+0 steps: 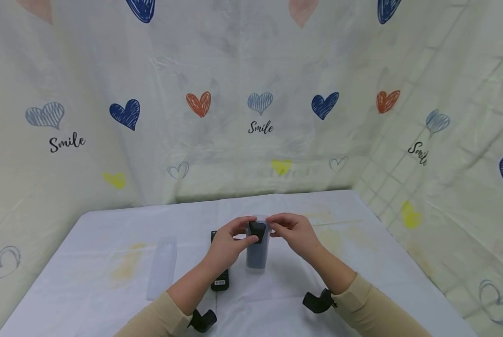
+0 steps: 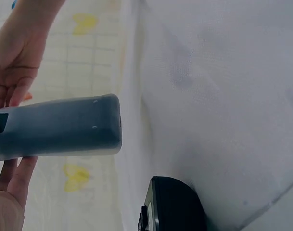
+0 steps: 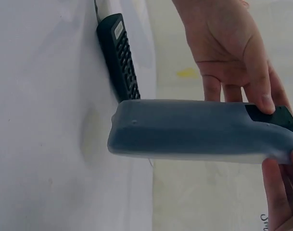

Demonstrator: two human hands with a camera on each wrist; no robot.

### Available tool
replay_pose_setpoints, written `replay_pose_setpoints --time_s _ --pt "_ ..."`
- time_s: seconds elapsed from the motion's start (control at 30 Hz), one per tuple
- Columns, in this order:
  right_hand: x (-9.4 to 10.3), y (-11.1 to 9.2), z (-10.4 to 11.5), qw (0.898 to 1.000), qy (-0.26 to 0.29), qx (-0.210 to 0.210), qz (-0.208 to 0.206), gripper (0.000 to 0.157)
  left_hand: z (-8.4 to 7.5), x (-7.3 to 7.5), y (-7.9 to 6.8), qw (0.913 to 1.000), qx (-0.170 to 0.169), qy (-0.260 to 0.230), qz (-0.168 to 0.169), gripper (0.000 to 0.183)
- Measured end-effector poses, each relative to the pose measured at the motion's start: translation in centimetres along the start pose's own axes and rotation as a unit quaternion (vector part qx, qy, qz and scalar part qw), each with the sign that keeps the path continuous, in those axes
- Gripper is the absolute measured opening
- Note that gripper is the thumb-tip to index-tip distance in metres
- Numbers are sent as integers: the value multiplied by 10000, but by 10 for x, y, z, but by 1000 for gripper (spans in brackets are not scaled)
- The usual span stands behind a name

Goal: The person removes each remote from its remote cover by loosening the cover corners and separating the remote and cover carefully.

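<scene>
A translucent, frosted sleeve (image 1: 257,257) stands upright above the table, with a dark object inside whose black top end (image 1: 257,229) shows near the mouth. My left hand (image 1: 227,243) grips the sleeve from the left; its thumb lies over the black end, as the right wrist view shows at the dark corner (image 3: 286,118). At the sleeve's upper right rim, my right hand (image 1: 295,231) pinches the edge between thumb and fingers. Both hands flank the sleeve (image 2: 64,127) in the left wrist view. What the dark object is cannot be told.
A black remote control (image 1: 221,282) lies on the white-covered table (image 1: 310,299), partly behind the left hand. Further left lies a flat translucent piece (image 1: 163,269). A curtain (image 1: 230,56) printed with hearts hangs behind and at the right.
</scene>
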State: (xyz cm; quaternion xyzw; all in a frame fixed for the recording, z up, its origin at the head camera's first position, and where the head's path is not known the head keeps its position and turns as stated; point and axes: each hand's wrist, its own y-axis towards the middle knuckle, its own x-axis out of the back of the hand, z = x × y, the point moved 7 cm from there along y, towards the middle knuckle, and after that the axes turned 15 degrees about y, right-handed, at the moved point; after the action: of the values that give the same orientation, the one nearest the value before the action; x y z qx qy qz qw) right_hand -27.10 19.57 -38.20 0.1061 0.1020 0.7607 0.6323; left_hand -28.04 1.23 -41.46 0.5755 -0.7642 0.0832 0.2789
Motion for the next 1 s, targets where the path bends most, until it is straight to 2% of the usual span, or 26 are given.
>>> replay_pose_setpoints --time_s 0.1,0.23,0.4,0.57,0.73,0.83,1.0 --pt "0 1 -1 9996 207 -91 -177 16 -2 1 0 10000 -61 -4 -31 45" --pt "2 4 -7 9969 494 -443 -434 18 -6 0 -1 9999 -117 -10 -10 45" --pt "4 6 -12 9938 573 -762 -570 18 -9 -3 -1 9998 -172 -66 25 45" --pt "5 6 -9 9984 182 -412 -353 19 -8 -3 0 9997 102 -112 -210 47" --pt "2 2 -9 9999 -71 -107 47 29 -4 -6 0 9990 275 -99 -352 49" --pt "1 0 -15 9997 -122 -153 177 35 2 -9 0 9991 312 -92 -258 49" --pt "4 -2 -27 9991 -189 -348 173 37 10 -12 0 9994 334 -111 -7 46"
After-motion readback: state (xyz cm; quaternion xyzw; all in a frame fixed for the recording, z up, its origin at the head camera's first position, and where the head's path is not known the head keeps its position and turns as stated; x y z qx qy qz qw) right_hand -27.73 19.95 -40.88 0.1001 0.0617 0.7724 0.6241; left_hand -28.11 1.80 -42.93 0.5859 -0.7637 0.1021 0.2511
